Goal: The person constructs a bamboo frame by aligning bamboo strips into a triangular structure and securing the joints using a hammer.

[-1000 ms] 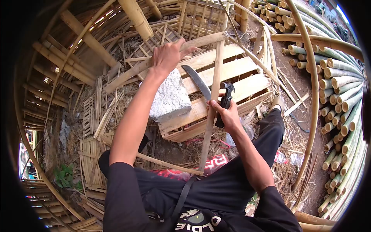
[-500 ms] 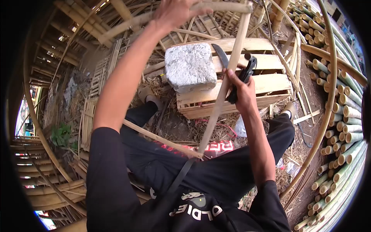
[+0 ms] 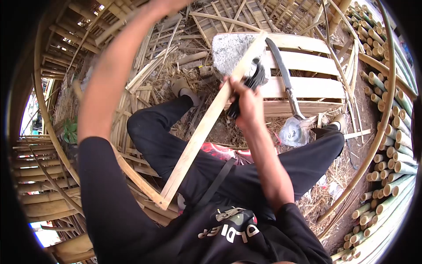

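My right hand is closed around a long wooden strip and a black hammer-like tool, partly blurred. The strip slants from near my lap up across the white stone block. At its lower end it meets a second strip, forming a corner by my thigh. My left hand is stretched far out at the top edge, blurred and cut off, so its fingers are hidden. A curved machete lies on the slatted wooden crate, right of the block.
A tall stack of cut bamboo poles stands on the right. Clear plastic packaging lies near my knee. Bamboo slats and straw litter the ground at left, near a woven bamboo panel.
The joined strips have swung left, with their corner moving from my lap to my thigh. My right hand has moved left with the tool. My left arm has shifted up and left.
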A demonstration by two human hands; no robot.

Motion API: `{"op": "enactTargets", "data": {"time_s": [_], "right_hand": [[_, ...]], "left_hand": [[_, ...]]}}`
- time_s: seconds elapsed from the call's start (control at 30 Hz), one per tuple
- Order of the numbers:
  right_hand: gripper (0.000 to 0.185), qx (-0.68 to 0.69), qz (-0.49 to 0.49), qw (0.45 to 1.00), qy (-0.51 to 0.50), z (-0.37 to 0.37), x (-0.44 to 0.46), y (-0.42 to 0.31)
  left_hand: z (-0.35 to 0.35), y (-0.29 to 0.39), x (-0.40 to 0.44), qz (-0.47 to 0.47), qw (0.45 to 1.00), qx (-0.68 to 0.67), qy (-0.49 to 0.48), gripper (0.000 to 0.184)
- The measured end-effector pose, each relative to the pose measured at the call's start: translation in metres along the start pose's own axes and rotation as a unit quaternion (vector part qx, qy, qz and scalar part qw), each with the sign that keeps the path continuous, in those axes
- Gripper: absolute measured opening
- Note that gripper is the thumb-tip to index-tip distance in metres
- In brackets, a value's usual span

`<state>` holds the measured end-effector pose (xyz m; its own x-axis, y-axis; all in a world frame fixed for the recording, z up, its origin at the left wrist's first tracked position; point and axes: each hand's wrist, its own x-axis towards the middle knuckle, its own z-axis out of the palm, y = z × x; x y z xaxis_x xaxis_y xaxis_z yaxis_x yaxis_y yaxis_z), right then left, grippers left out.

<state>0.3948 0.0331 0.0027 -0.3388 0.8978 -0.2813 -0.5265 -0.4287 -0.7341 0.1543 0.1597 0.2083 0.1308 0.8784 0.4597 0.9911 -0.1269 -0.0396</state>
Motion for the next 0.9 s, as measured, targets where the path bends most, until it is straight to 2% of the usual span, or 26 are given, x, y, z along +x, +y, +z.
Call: {"op": "enactTargets", "data": {"time_s": [0.03,0.07,0.1,0.13,0.17,0.2,0.27,0.3,0.37,0.5,0.6,0.73,0.8,0.87,0.9], "right_hand": [[0.015,0.036,0.016,0.999,0.006,-0.003,-0.004,0.021],[0.014,0.013,0.026,1.000,0.012,-0.007,-0.009,0.033],[0.014,-0.004,0.027,0.999,0.019,-0.011,-0.014,0.042],[0.015,-0.021,0.026,0.999,0.027,-0.016,-0.017,0.048],[0.016,-0.035,0.029,0.999,0.026,-0.022,-0.022,0.053],[0.017,-0.050,0.032,0.998,0.024,-0.028,-0.025,0.055],[0.018,-0.060,0.037,0.997,0.031,-0.039,-0.032,0.056],[0.018,-0.069,0.049,0.996,0.024,-0.045,-0.033,0.056],[0.019,-0.093,0.072,0.993,0.018,-0.046,-0.035,0.054],[0.020,-0.084,0.089,0.992,-0.007,-0.043,-0.039,0.054],[0.020,-0.078,0.099,0.992,-0.017,-0.042,-0.045,0.066],[0.019,-0.093,0.107,0.990,0.013,-0.031,-0.049,0.059],[0.018,-0.095,0.122,0.988,0.017,-0.031,-0.047,0.060],[0.020,-0.113,0.146,0.983,0.016,-0.037,-0.046,0.061],[0.022,-0.125,0.163,0.979,0.012,-0.040,-0.045,0.062]], "left_hand": [[0.022,-0.007,-0.021,0.026,0.998,-0.005,-0.054,0.065],[0.051,-0.016,-0.046,0.051,0.993,-0.011,-0.108,0.076],[0.076,-0.023,-0.064,0.061,0.993,0.036,-0.096,0.073],[0.083,-0.017,-0.075,0.025,0.976,0.019,-0.218,0.071],[0.091,-0.017,-0.084,0.077,0.963,0.111,-0.234,0.081],[0.107,-0.022,-0.097,0.068,0.970,0.055,-0.227,0.082],[0.115,-0.022,-0.113,0.067,0.984,0.032,-0.161,0.082],[0.117,-0.020,-0.117,0.067,0.985,0.029,-0.158,0.082],[0.119,-0.013,-0.120,0.009,0.988,-0.008,-0.153,0.083],[0.139,-0.019,-0.126,0.022,0.991,-0.043,-0.128,0.084],[0.144,-0.020,-0.131,-0.002,0.985,-0.034,-0.170,0.084],[0.168,-0.033,-0.140,0.033,0.993,-0.065,-0.087,0.083],[0.174,-0.039,-0.140,0.014,0.990,-0.084,-0.113,0.082],[0.172,-0.042,-0.138,0.034,0.989,-0.067,-0.131,0.080],[0.172,-0.042,-0.139,0.001,0.986,-0.076,-0.151,0.067]]}}
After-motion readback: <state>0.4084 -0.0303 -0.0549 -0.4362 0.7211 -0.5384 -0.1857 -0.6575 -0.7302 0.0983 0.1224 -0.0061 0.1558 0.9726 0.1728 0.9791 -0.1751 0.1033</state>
